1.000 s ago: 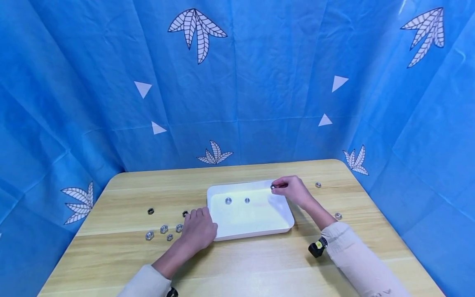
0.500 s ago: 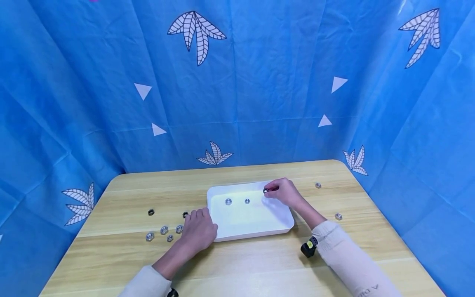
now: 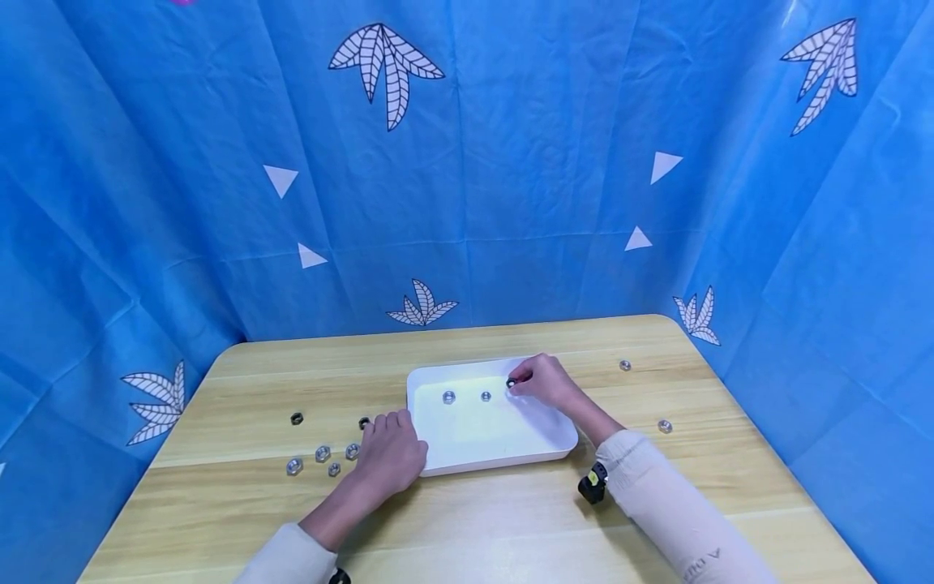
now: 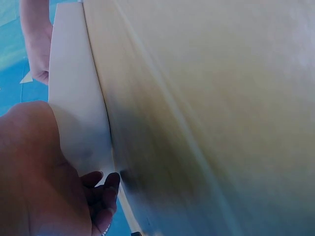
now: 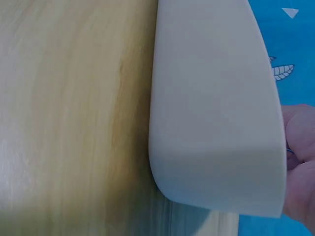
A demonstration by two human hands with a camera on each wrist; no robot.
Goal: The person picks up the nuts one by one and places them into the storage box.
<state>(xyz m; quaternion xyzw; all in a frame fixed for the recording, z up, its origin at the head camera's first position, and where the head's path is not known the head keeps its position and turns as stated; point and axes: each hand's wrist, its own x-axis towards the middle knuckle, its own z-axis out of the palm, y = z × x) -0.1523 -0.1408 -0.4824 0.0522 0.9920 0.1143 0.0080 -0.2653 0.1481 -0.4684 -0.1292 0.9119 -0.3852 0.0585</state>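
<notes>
A shallow white tray (image 3: pixel 496 438) lies on the wooden table. My left hand (image 3: pixel 392 454) grips its left end at the near corner; in the left wrist view curled fingers (image 4: pixel 104 196) lie against the outer wall. Over the far right part of the tray, my right hand (image 3: pixel 543 381) pinches a black hex nut (image 3: pixel 511 383) between thumb and fingertips. Two silver nuts lie inside, a larger nut (image 3: pixel 448 397) and a smaller nut (image 3: pixel 486 397). The right wrist view mostly shows the tray wall (image 5: pixel 216 98), which hides much of the right hand (image 5: pixel 300 157).
Left of the tray lie several silver nuts (image 3: pixel 323 453) and a black nut (image 3: pixel 297 418). Another black nut (image 3: pixel 364 422) sits close to the left hand. On the right are two silver nuts, one far (image 3: pixel 625 366) and one nearer (image 3: pixel 665 426). A blue curtain (image 3: pixel 467 162) surrounds the table.
My right hand has moved left and slightly nearer from the tray's far right corner, carrying the black nut further over the tray. The left hand stays in place.
</notes>
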